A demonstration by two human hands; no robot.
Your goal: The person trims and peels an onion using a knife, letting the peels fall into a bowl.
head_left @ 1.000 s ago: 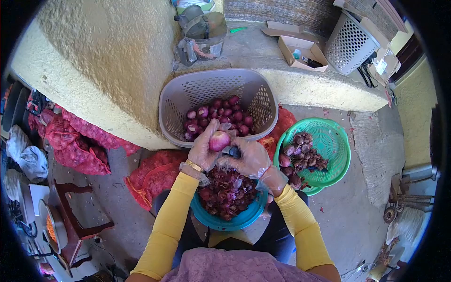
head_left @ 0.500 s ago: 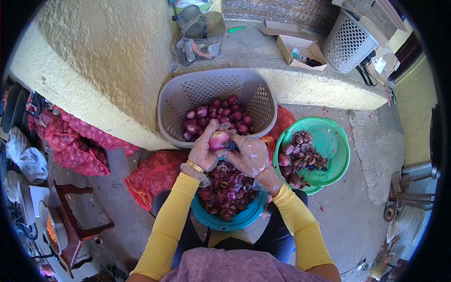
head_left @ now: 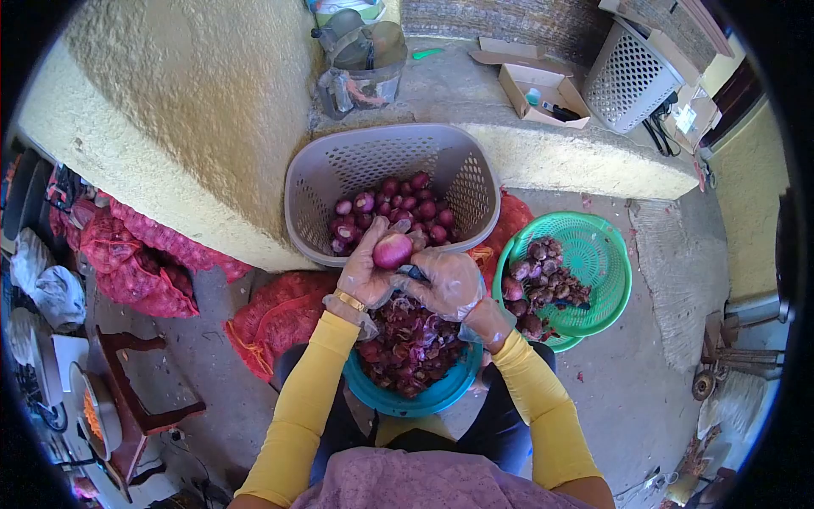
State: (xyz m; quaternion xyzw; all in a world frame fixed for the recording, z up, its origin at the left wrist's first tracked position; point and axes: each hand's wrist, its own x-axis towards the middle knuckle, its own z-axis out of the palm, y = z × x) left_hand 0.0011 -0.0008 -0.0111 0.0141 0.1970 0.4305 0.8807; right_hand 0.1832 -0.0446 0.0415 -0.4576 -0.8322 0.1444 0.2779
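I look down over a purple patterned cloth top [head_left: 415, 479] at a glossy, rounded, purple-red onion [head_left: 393, 251] held above the far side of a round blue plastic basin [head_left: 409, 409]. The onion looks almost ball-shaped; I cannot tell which way its long axis or its ends point. The left hand [head_left: 363, 273], in a thin, clear plastic glove, cups it from the left. The right hand [head_left: 452, 284], gloved alike, sits just beside it, its back turned up to me, fingers curled round a small dark object [head_left: 415, 272], mostly hidden. Both forearms reach forward in smooth yellow sleeves [head_left: 305, 399]. Papery dark-red onion skins [head_left: 407, 352] heap the basin. To its right, a round green plastic colander [head_left: 606, 254] holds duller, dark onions [head_left: 515, 288]. Farther off, a grey perforated plastic basket [head_left: 390, 153] holds shiny purple onions [head_left: 408, 204]. Beyond it, an open cardboard box [head_left: 555, 85] rests on a rough concrete ledge [head_left: 441, 93].
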